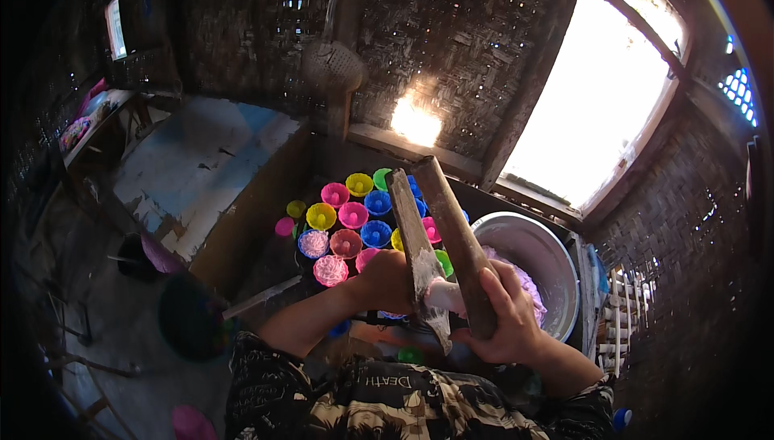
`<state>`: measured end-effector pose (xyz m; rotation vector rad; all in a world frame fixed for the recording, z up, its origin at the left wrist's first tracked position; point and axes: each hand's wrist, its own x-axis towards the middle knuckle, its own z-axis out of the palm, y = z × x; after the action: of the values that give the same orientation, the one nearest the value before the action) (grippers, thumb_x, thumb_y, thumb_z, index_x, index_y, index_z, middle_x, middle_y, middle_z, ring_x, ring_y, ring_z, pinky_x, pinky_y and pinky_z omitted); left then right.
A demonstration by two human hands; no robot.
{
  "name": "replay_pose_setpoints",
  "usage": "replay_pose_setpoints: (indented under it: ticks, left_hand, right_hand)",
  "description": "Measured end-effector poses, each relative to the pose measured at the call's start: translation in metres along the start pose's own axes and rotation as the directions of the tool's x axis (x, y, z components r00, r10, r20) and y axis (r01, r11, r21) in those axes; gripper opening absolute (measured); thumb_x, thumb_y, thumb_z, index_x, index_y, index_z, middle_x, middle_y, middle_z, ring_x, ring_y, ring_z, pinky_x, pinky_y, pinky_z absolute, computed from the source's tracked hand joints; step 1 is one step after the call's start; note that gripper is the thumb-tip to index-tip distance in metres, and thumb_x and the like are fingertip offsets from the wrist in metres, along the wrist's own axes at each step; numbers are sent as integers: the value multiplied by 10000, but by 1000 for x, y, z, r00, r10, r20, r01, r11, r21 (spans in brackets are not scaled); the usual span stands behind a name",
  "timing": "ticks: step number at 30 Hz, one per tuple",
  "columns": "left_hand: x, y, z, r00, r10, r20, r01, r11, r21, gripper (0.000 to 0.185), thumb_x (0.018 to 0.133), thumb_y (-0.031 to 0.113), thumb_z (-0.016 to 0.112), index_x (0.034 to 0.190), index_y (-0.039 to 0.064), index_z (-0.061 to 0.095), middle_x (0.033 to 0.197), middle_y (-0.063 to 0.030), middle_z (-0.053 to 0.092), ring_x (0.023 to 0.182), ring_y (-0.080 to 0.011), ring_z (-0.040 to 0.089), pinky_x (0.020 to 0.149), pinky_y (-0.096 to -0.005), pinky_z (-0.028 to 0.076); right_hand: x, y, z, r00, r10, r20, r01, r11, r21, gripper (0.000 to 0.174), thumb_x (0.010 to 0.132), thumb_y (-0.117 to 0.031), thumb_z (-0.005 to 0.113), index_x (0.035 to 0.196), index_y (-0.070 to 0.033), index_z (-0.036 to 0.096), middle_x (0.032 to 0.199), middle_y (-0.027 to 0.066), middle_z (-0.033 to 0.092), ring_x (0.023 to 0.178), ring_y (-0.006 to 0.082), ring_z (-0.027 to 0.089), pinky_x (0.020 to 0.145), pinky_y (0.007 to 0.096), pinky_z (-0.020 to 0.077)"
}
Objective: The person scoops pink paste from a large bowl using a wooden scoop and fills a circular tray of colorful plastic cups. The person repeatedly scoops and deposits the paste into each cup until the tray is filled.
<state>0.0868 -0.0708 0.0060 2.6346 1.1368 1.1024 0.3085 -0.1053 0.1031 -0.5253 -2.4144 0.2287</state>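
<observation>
A two-part wooden press is held up in front of my chest. My right hand [508, 319] is wrapped round its thick right-hand wooden bar [456, 240]. My left hand [384, 283] is at the flatter left-hand wooden bar [411, 222], its fingers mostly hidden behind the wood. Between the bars spans a white cylinder [446, 295], with pale pink dough at its left end. White residue coats the lower left bar. Beneath are several fluted plastic molds [376, 234] in blue, pink, yellow and green. Pink strands of dough fill one mold [331, 270] and a blue-rimmed one [314, 243].
A large metal basin [565, 264] with pinkish-lilac dough [532, 292] stands at right, partly behind my right hand. A worn tabletop [205, 162] lies to the left. A woven bamboo wall [441, 34] and a bright window opening [592, 95] rise beyond. A perforated ladle [332, 62] hangs there.
</observation>
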Motion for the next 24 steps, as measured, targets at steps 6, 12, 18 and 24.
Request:
replay_pose_setpoints:
  ticks: [6,12,18,24]
  left_hand:
    - [0,-19,10,990,-64,-123,50,992,-116,375,593,353,725,882,124,657,742,-119,639,679,-301,646,588,-387,524]
    - [18,-48,-24,986,-50,-161,12,974,-228,453,649,305,740,1039,107,621,897,-95,648,826,-263,644,732,-358,523]
    - [44,-69,-110,947,-45,-318,-293,-524,-800,785,783,25,528,1459,100,136,1439,-158,303,1344,-321,279,1090,-466,245]
    - [49,-95,-103,867,-328,-375,-451,-200,-870,701,809,398,614,1378,97,336,1173,-106,517,1188,-287,435,1055,-464,290]
  right_hand:
    - [13,17,23,997,77,3,-77,995,57,942,626,-277,811,1372,-42,286,1222,271,431,1108,413,486,819,470,469]
    - [13,58,20,661,265,702,-738,61,672,1127,676,-604,685,1440,-7,110,1286,183,432,1138,284,475,950,423,375]
    - [15,63,20,559,-47,828,-828,-93,553,1184,682,-830,426,1428,33,110,1215,211,486,1044,273,539,887,402,427]
    - [28,81,8,446,-29,894,-895,-25,446,1182,699,-848,344,1364,122,218,1186,220,511,1045,277,547,882,397,432]
